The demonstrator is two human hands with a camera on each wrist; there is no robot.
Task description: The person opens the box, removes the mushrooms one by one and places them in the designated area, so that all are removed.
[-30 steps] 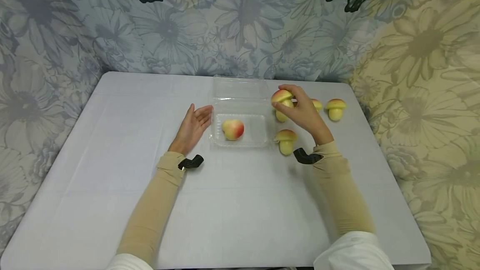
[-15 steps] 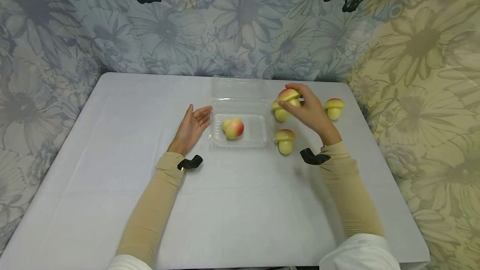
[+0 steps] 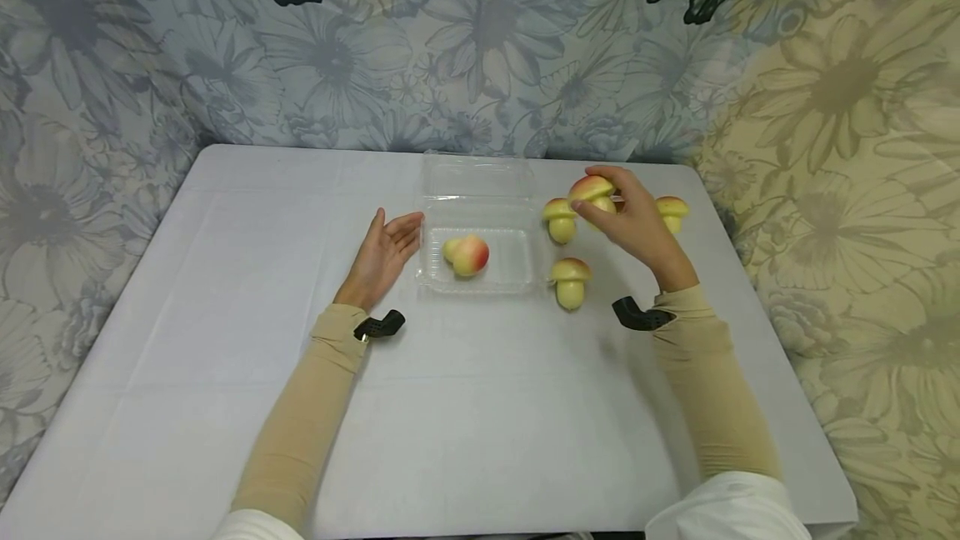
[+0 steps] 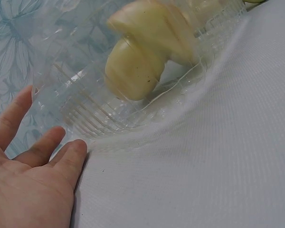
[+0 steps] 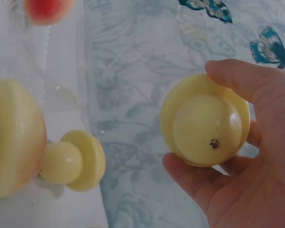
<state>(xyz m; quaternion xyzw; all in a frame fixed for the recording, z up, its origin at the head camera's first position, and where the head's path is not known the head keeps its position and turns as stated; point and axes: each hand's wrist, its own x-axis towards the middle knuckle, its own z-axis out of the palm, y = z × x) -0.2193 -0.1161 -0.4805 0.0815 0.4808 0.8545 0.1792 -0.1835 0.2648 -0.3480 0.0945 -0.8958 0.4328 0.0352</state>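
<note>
My right hand grips a toy mushroom by its yellow and red cap, fingers and thumb around the rim. In the right wrist view the round stem end of this mushroom faces the camera, with a small dark spot on it. My left hand has its palm turned inward and fingers extended, fingertips right at the left wall of a clear plastic container. Inside the container lies one mushroom on its side, its red cap towards the right; the left wrist view shows it through the wall.
The container's hinged lid lies folded back behind it. One mushroom stands right of the container, another nearer the front, a third at the far right. The white table meets a floral wall covering.
My right hand has moved right with its mushroom, uncovering the mushroom beside the container and covering the spot where another cap showed. The left hand stays in place.
</note>
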